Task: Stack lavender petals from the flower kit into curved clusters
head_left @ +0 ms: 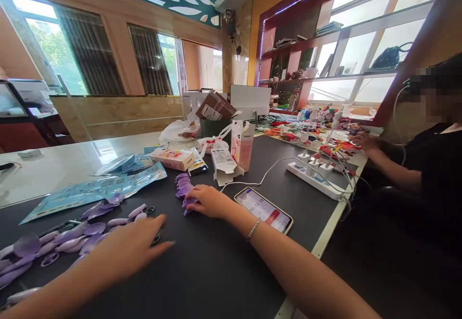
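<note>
"Curtained windows (83, 54) along the back, dark tabletop (202, 271) up front! Far left, a heap of purple pieces (72, 232) runs out of view, so its full spread is anyone's guess."

"Next along, the left hand (137, 235), heap at its nine o'clock, fingers and thumb spread, all blur! Anything under that palm?"

"Can't tell. The left forearm (68, 280) covers part of the heap, too. Those pieces overlap, so taking them singly by fingertip should, I'd judge, avoid dragging the neighbours."

"Over to that hand's two o'clock: a purple bunch (183, 184), thin pieces packed close, with the right hand (205, 201) right on it, fingers bent!"

"Pinching or merely steadying? Fingers mask the contact, so no call from me. Light, even pressure looks wisest; a hard squeeze could skew the lot."

"At the right hand's three o'clock, a phone (265, 210) showing a timer, near edge tucked behind the wrist."

"And far right, another person (436, 174), cut off by the frame, one hand beside colourful clutter (314, 121) too small to sort out!"
</note>
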`<state>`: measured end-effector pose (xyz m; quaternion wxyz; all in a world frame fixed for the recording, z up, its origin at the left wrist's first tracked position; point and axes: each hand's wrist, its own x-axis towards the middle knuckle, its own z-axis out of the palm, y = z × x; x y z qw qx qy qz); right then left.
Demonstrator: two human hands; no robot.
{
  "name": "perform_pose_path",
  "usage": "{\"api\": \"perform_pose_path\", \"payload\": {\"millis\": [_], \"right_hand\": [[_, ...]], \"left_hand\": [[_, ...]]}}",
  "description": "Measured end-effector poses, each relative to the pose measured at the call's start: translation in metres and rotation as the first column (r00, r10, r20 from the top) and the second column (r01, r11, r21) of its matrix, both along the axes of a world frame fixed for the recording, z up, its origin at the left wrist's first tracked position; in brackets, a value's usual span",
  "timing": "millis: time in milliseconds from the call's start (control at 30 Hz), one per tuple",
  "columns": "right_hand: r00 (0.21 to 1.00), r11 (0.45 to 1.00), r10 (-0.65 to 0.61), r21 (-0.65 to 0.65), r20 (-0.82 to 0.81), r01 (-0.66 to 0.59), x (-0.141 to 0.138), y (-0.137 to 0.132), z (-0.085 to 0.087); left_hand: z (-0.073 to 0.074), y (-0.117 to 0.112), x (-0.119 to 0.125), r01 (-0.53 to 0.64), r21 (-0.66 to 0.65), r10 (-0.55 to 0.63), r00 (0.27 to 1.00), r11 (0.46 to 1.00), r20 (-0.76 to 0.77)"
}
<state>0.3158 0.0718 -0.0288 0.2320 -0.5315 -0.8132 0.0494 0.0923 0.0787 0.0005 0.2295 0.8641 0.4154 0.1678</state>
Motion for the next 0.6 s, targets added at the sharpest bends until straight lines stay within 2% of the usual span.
{"api": "perform_pose_path", "payload": {"millis": [33, 67, 133, 333, 600], "right_hand": [[1.0, 1.0, 0.011, -0.002, -0.015, -0.011, 0.001, 0.002, -0.001], [0.999, 1.0, 0.021, -0.005, -0.033, -0.022, 0.002, 0.003, -0.002], [0.997, 0.999, 0.038, -0.012, -0.071, -0.039, 0.004, 0.007, -0.005], [0.986, 0.999, 0.038, -0.03, -0.163, -0.043, 0.008, 0.013, -0.01], [0.968, 0.998, -0.02, -0.055, -0.25, 0.007, 0.004, 0.013, -0.009]], "left_hand": [[0.004, 0.004, 0.009, 0.055, 0.144, -0.016, 0.966, 0.988, -0.258], [0.006, 0.008, 0.017, 0.085, 0.147, -0.03, 0.939, 0.985, -0.343], [0.004, 0.017, 0.029, 0.105, 0.146, -0.037, 0.913, 0.984, -0.407], [-0.009, 0.035, 0.044, 0.099, 0.14, -0.017, 0.868, 0.985, -0.497], [-0.018, 0.038, 0.054, 0.111, 0.146, -0.022, 0.862, 0.983, -0.506]]}}
